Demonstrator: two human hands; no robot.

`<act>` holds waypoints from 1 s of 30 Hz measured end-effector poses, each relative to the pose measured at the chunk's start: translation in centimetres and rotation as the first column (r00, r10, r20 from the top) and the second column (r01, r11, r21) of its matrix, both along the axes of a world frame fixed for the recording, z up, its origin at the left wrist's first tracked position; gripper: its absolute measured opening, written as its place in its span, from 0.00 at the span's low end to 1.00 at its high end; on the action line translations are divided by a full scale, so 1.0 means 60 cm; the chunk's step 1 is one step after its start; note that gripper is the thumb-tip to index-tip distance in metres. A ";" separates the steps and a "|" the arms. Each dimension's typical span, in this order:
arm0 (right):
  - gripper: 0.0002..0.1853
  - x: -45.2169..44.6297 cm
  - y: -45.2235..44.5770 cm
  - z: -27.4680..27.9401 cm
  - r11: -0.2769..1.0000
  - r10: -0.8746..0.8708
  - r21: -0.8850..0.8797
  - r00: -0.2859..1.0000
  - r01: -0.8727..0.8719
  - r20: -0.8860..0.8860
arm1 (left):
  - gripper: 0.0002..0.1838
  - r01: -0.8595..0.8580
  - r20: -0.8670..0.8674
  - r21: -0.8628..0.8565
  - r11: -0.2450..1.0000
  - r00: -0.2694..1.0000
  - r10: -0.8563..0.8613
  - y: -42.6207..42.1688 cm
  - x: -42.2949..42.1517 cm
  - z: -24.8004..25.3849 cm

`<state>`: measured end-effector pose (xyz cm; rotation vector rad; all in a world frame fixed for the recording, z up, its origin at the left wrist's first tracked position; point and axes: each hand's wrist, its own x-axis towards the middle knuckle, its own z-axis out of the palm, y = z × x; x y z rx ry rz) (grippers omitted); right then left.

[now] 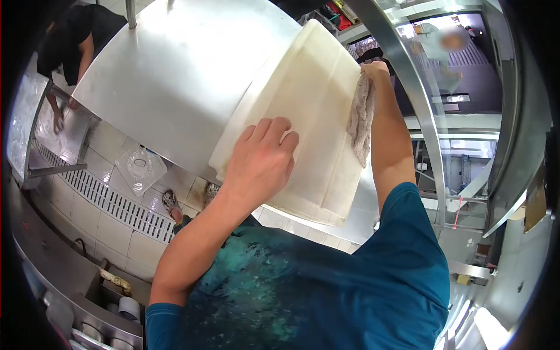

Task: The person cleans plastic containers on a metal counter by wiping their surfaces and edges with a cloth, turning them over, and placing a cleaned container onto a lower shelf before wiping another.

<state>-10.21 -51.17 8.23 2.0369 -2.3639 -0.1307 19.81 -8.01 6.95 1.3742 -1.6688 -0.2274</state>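
Note:
A large off-white plastic tub [315, 87] lies tilted on a steel table, its long side facing up toward me. My left hand [262, 154] is closed against the near left part of the tub, fingers bent and fingertips mostly hidden from view. At the tub's far right edge, my right hand [376, 70] is closed on a greyish-brown cloth [361, 119]. The cloth hangs down along the tub's right side and touches it.
The steel table [175, 64] extends left beneath the tub. A person in black [81, 41] bends down at the upper left. A clear lid [140, 166] lies on the tiled floor near a drain grate [108, 201]. A metal post [408, 76] rises at right.

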 end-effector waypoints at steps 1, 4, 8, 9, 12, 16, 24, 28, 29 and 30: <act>0.28 -0.002 -0.002 -0.003 1.000 0.008 0.002 1.000 -0.008 -0.009 | 0.15 0.012 0.011 0.034 0.999 1.000 -0.012 0.001 0.002 0.000; 0.27 0.002 0.015 0.003 0.999 0.035 0.006 0.999 -0.035 0.031 | 0.16 0.022 -0.021 0.038 0.999 1.000 -0.021 0.004 0.003 -0.003; 0.11 0.012 0.148 0.022 0.991 0.046 0.093 0.891 -0.098 0.453 | 0.16 0.041 -0.030 0.052 0.998 0.999 -0.040 0.003 0.004 -0.005; 0.11 0.010 0.181 0.024 0.992 0.042 0.091 0.893 -0.092 0.448 | 0.17 0.048 -0.022 0.061 0.997 0.999 -0.047 0.004 0.004 -0.006; 0.07 0.007 0.211 0.016 0.981 0.169 0.008 0.880 -0.193 0.443 | 0.17 0.063 -0.024 0.061 0.996 0.998 -0.061 0.003 0.006 -0.007; 0.07 -0.008 0.127 -0.006 0.949 0.284 -0.225 0.904 -0.219 0.318 | 0.17 0.075 -0.005 0.093 0.993 0.997 -0.075 0.003 0.005 -0.005; 0.11 0.050 0.135 0.035 0.991 0.133 -0.007 0.974 -0.134 0.183 | 0.17 0.058 -0.009 0.087 0.995 0.998 -0.057 0.001 0.001 -0.004; 0.14 0.018 0.224 0.018 0.955 0.295 -0.058 0.932 -0.289 0.212 | 0.15 0.059 -0.013 0.040 0.997 0.998 -0.059 -0.001 -0.001 -0.002; 0.12 0.028 0.264 0.022 0.961 0.274 -0.029 0.929 -0.276 0.249 | 0.15 0.082 -0.018 0.032 0.996 0.997 -0.081 0.000 -0.001 -0.003; 0.10 0.044 0.300 0.033 0.963 0.261 -0.005 0.922 -0.271 0.286 | 0.13 0.077 -0.012 0.031 0.997 0.997 -0.077 -0.002 0.000 -0.004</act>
